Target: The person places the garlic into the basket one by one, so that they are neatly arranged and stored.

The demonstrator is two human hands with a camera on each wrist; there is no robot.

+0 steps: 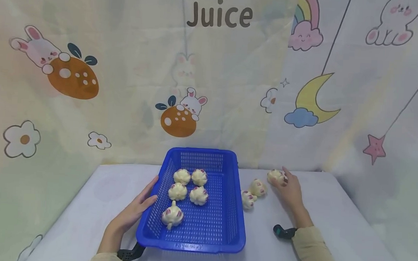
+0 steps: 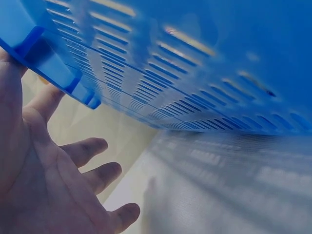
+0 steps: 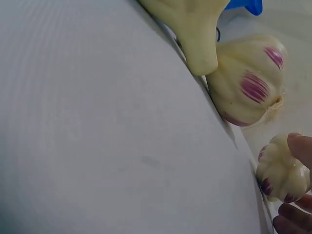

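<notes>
The right hand (image 1: 292,194) works at the far side of the white tabletop (image 1: 266,251), its thumb and fingers pinching the farthest garlic bulb (image 1: 275,176); the right wrist view shows the thumb laid on one side of this bulb and the other fingers about its opposite side. Whether the bulb bears on the tabletop or is raised slightly cannot be told. To the left of these fingers and closer to the person lie the middle garlic bulb (image 1: 258,187) and, beyond it, the stemmed garlic bulb (image 1: 248,200), just beside the blue plastic basket (image 1: 190,247). The left hand (image 1: 133,212) is extended rather than clenched: its thumb and index finger touch the basket rim, while the remaining fingers, seen in the left wrist view, stand straight and free below it. To the right of the left fingers, inside the basket, rest five garlic bulbs (image 1: 178,192), four in a loose cluster and one, stem upward, closer to the person. The step in hand is judged to be the taking up of the farthest bulb; the next move seems to call for a firm pinch and a lift clear of the two neighbours, with the left fingers steadying the rim.
</notes>
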